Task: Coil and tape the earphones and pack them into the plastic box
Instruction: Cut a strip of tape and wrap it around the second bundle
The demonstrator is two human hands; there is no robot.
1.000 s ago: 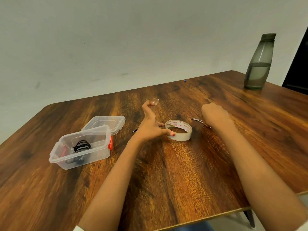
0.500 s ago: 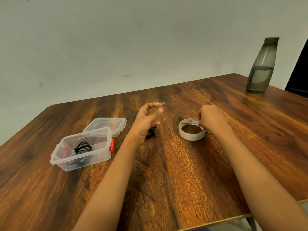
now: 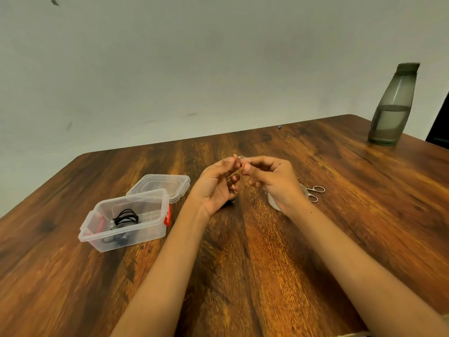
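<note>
My left hand [image 3: 215,184] and my right hand [image 3: 272,180] meet above the table's middle, fingertips pinching a small clear strip of tape [image 3: 241,157] between them. A dark earphone bundle [image 3: 229,203] lies on the table under my left hand, mostly hidden. The clear plastic box [image 3: 126,221] with red latches stands open at the left, with coiled black earphones [image 3: 126,218] inside. Its lid [image 3: 159,187] lies just behind it. The tape roll [image 3: 273,203] sits under my right wrist, largely covered.
Small scissors [image 3: 314,193] lie to the right of the tape roll. A grey water bottle [image 3: 391,105] stands at the table's far right corner. The wooden table [image 3: 243,263] ends near my elbows; a tiny blue speck [image 3: 279,127] sits at the far edge.
My right hand left the tape roll and rose to meet my left hand at the tape strip. The roll now lies under my right wrist, the scissors beside it.
</note>
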